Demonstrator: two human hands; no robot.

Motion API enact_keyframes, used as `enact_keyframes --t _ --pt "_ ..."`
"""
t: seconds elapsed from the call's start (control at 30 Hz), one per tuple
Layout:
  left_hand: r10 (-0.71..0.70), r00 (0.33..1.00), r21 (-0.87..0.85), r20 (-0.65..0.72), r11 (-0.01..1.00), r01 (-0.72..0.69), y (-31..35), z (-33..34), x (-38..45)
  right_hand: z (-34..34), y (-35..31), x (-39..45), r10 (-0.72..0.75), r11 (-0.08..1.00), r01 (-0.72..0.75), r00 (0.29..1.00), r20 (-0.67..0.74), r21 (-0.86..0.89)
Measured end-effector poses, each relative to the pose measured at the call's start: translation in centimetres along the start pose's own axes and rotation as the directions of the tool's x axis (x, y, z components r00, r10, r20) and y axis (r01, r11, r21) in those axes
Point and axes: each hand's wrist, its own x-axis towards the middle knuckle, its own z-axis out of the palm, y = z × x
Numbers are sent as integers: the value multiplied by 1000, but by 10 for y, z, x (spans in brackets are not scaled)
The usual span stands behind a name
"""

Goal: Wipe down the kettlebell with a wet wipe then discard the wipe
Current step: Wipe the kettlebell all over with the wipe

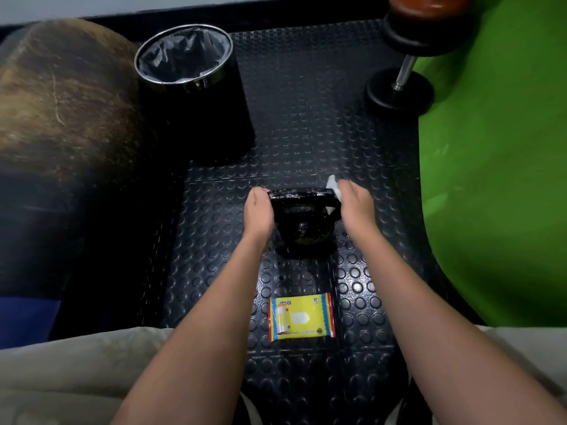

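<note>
The black kettlebell [302, 219], its finish chipped pale, stands on the studded mat [306, 133]. The left hand [259, 210] grips its handle's end; the right hand [356, 204] apparently pinches a white wipe [333, 187] against the other end.

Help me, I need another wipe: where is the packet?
In the head view, the yellow packet lies on the studded floor mat between the forearms, nearer the person than the kettlebell.

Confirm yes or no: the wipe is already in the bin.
No. The white wipe is in the right hand against the kettlebell handle, well short of the bin.
</note>
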Motion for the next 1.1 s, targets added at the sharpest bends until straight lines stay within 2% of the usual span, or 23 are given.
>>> enact_keyframes --t 0.1,0.27,0.33,0.4,0.5,0.57,0.63,0.73,0.9,1.1 --pt "8 1000 9 -7 1000 -8 0 1 -1 2 7 0 195 956 -181 980 -40 231" --pt "-25 1000 -19 -13 1000 25 -2 1 0 9 19 -2 378 840 -365 925 50 401" --pt "-36 999 -22 -18 999 36 -3 1 1 15 20 -4 399 846 -358 917 -23 395" --pt "-48 999 -27 -24 999 47 -2 0 1 23 18 -7 327 913 -264 930 -169 312" --pt "-59 998 -34 -30 998 58 -1 0 1 32 19 -18 41 999 -27 940 -339 46" --pt "-58 997 -36 -42 998 57 1 1 0 37 27 -21 -168 983 124 907 -387 -135" --pt "-56 997 -36 -50 998 54 1 2 0 41 33 -19 -303 943 211 865 -401 -257" --pt "-58 997 -49 -59 997 55 0 2 2 48 34 -25 -445 857 289 833 -329 -426" --pt "-64 996 -65 -67 996 59 -2 1 3 55 25 -27 -572 669 370 810 -128 -644" --pt "-32 997 -74 -69 997 26 -4 0 2 75 11 -27 -681 342 546 705 198 -765"
